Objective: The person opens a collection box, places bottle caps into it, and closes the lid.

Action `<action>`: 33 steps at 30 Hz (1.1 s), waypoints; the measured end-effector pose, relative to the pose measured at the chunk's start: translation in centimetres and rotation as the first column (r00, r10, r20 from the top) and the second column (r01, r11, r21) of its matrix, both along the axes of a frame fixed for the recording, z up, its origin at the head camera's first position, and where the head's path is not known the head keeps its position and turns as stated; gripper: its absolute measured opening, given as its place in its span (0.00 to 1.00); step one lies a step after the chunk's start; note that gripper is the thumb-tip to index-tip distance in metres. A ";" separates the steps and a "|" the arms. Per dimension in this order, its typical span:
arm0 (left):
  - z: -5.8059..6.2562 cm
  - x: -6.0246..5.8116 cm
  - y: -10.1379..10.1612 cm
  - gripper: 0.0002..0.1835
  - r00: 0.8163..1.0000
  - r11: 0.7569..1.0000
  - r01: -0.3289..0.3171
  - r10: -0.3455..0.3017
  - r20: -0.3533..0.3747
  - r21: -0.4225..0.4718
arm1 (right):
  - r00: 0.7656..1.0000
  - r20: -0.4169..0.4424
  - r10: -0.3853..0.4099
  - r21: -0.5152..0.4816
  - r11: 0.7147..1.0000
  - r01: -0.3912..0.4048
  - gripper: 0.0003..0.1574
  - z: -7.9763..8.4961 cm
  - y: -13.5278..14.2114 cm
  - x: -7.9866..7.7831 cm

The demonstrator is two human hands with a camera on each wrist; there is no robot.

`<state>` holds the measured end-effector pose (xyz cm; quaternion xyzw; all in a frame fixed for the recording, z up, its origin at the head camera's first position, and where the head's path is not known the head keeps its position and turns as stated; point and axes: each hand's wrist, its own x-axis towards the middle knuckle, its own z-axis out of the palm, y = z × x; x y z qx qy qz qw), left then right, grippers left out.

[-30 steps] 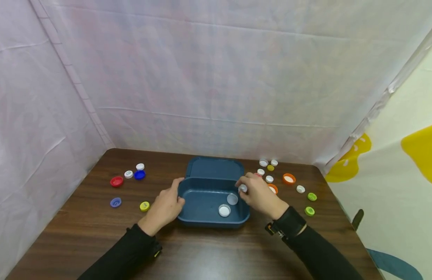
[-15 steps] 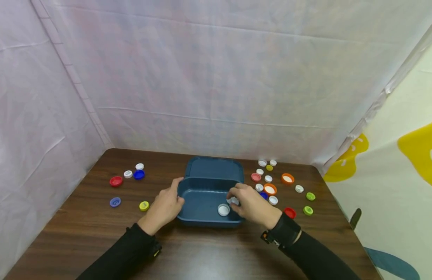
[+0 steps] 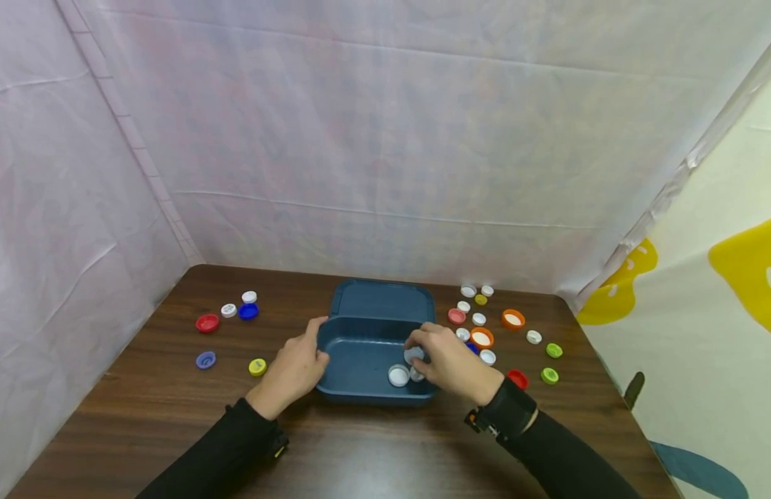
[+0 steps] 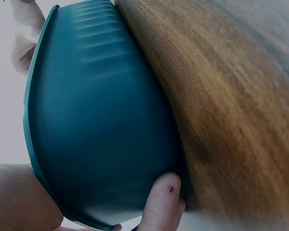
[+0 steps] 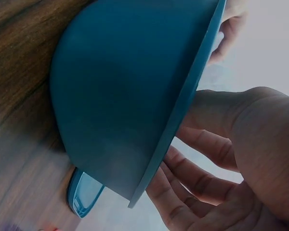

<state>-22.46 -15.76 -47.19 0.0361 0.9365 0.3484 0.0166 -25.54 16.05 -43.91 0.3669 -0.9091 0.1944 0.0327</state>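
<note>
A dark blue plastic box [image 3: 354, 360] stands in the middle of the table. My left hand [image 3: 293, 371] grips its left rim, with a digit pressed on the outer wall in the left wrist view. My right hand [image 3: 451, 364] reaches over the right rim, fingers loosely bent and lowered inside; the right wrist view has the box wall covering their tips. Beneath those fingers lie a translucent bottle cap [image 3: 413, 354] and a small clear cap [image 3: 417, 375], partly covered by the hand. A white-centred clear cap [image 3: 399, 375] rests beside them on the box floor.
Behind the box lies its blue lid [image 3: 383, 300]. On the left are several caps, including a red cap [image 3: 207, 323] and a yellow cap [image 3: 257, 367]. More caps are scattered right, among them an orange cap [image 3: 513, 319] and a green cap [image 3: 550, 375]. White cloth walls surround the table.
My right hand has moved left and down into the box with a pinched clear cap and let it go there. The left hand keeps its grip on the rim.
</note>
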 end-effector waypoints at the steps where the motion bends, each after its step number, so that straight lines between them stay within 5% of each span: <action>1: 0.0 0.0 0.0 0.40 1.000 1.000 -0.001 0.001 0.002 0.000 | 1.000 -0.006 -0.004 -0.004 1.000 0.004 0.15 0.0 0.0 -0.1; 23: 0.1 0.0 -0.1 0.40 1.000 1.000 -0.003 0.003 0.012 0.006 | 0.980 -0.129 -0.151 -0.116 0.984 0.136 0.15 0.6 2.1 -2.6; 33: 0.0 0.1 -0.1 0.40 1.000 1.000 0.004 -0.004 0.022 0.019 | 0.962 -0.120 -0.245 -0.177 0.959 0.222 0.13 0.0 4.9 -5.7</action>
